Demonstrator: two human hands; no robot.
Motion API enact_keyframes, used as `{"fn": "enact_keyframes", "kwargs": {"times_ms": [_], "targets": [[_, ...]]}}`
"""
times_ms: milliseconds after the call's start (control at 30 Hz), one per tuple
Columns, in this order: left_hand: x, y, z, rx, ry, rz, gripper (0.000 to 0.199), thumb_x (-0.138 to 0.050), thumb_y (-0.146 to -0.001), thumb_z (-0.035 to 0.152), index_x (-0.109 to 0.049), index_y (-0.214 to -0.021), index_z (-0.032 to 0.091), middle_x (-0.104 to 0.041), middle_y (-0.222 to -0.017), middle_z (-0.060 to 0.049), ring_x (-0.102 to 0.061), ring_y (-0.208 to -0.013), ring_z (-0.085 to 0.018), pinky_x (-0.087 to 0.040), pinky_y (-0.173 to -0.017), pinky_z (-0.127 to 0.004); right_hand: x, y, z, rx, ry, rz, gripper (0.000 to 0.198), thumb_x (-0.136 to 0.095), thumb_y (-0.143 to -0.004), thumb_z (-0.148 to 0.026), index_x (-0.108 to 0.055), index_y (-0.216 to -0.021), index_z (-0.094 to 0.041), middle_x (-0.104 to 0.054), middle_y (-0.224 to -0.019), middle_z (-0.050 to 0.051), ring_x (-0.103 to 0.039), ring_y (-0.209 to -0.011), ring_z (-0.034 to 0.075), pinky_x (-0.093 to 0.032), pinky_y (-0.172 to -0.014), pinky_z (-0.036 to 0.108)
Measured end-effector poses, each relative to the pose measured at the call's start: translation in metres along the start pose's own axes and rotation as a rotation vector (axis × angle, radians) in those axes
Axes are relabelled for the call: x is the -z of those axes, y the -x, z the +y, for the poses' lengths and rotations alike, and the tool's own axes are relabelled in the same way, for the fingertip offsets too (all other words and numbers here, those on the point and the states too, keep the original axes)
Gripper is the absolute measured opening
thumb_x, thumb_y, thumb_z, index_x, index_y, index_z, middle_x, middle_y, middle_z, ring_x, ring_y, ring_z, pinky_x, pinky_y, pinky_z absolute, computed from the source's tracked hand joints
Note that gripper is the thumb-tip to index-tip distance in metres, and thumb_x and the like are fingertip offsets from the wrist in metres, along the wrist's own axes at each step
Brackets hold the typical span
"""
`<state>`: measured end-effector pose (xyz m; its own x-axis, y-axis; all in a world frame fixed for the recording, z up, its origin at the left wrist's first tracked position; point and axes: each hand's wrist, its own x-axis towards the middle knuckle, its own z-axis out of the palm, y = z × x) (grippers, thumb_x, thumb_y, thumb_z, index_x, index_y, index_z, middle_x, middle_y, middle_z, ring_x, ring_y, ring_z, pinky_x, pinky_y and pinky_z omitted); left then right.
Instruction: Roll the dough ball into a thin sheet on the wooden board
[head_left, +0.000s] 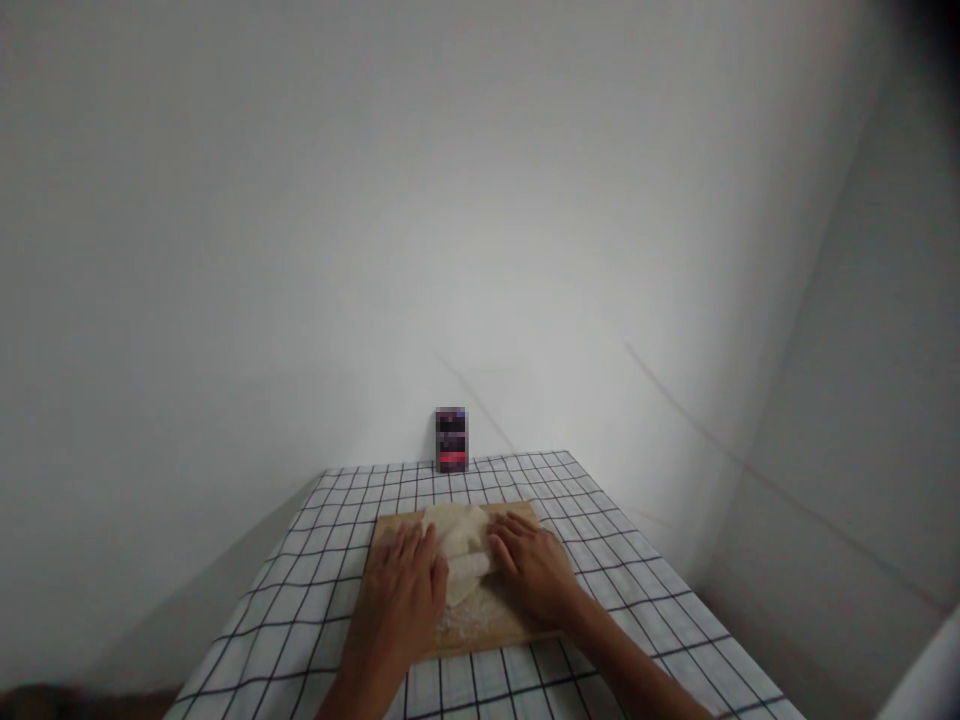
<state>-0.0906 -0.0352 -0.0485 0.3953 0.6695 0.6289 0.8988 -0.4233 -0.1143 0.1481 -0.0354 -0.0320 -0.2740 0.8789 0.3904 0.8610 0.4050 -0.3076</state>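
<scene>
A thin sheet of pale dough (459, 522) lies on a wooden board (517, 628) dusted with flour towards its near edge. Across the dough, between my hands, runs a pale rolling pin (472, 566); both its ends are hidden under the hands. My left hand (405, 580) lies flat at the left end, fingers stretched forward beside the dough's left edge. On the other side, my right hand (531, 565) rests palm down over the right end, its fingers extended and angled inward towards the dough.
A white cloth with a dark grid (300, 590) covers the table. At its far edge a dark upright box-like thing (451, 440), blurred by pixelation, stands near the white wall (450, 200). Another wall (862, 400) rises on the right.
</scene>
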Motion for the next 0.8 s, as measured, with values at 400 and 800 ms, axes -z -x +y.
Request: {"fn": "enact_keyframes", "kwargs": {"times_ms": [400, 800], "targets": [[-0.013, -0.009, -0.01, -0.049, -0.021, -0.01, 0.04, -0.037, -0.104, 0.026, -0.068, -0.128, 0.015, -0.068, -0.138, -0.017, -0.062, -0.131, -0.033, -0.047, -0.111, -0.056, 0.002, -0.032, 0.002, 0.008, 0.035, -0.058, 0.043, -0.034, -0.109, -0.035, -0.069, -0.13, -0.021, -0.067, -0.141, 0.012, -0.056, -0.136, 0.028, -0.041, -0.116, 0.047], [-0.003, -0.028, -0.001, 0.083, -0.024, -0.086, 0.045, -0.04, -0.103, 0.032, -0.065, -0.132, 0.007, -0.068, -0.135, -0.023, -0.059, -0.133, -0.037, -0.042, -0.112, -0.06, -0.004, -0.059, 0.019, -0.026, 0.041, -0.101, 0.045, -0.035, -0.107, -0.037, -0.066, -0.136, -0.021, -0.064, -0.145, 0.011, -0.056, -0.137, 0.026, -0.042, -0.114, 0.042]]}}
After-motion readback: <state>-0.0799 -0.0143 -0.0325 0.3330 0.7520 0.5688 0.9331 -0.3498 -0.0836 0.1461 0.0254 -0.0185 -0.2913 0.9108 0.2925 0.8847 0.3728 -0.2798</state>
